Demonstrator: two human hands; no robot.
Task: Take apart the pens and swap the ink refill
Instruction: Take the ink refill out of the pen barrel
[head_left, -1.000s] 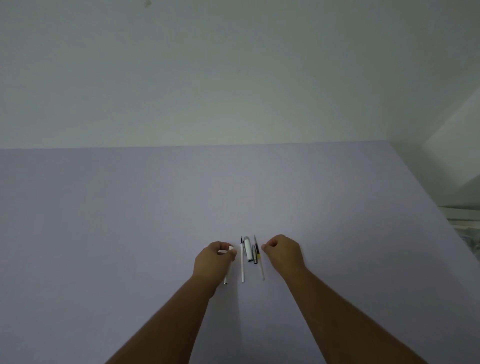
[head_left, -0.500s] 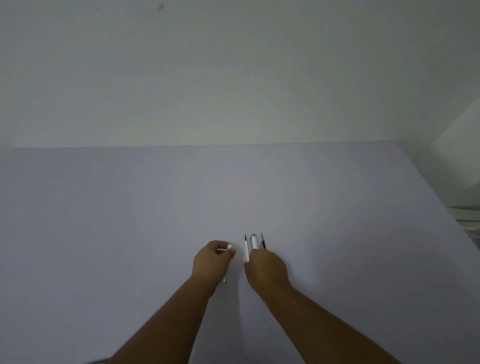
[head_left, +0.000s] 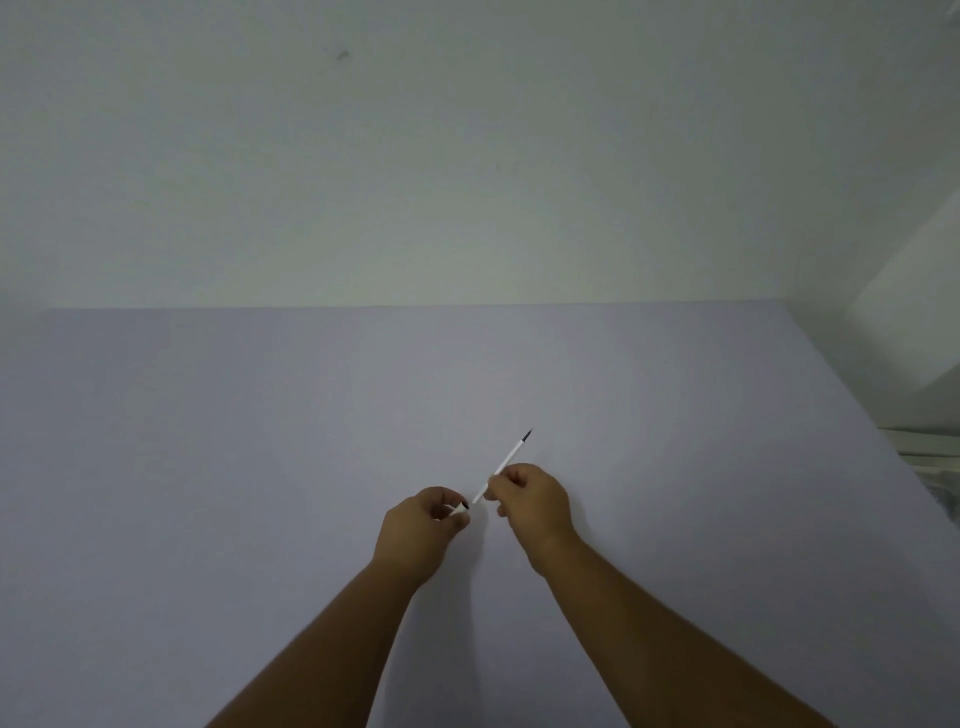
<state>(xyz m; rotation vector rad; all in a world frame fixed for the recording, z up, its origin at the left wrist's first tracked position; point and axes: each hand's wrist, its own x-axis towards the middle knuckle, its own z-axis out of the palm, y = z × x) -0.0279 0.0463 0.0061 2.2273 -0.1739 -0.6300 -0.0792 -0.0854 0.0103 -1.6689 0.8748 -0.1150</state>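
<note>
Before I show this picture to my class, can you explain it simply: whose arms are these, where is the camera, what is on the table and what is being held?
There is no machine here. The arms belong to a person wearing a wide-angle camera on the head, so the single picture looks forward and down over their own hands.

The right hand pinches a thin white pen part with a dark tip, slanting up and away. It looks like an ink refill, though it is too small to be sure. The left hand is closed on a small white piece with a dark end, probably another pen part.

Below is a plain pale table; behind it a bare wall. Any other pen parts are out of sight in this picture.
</note>
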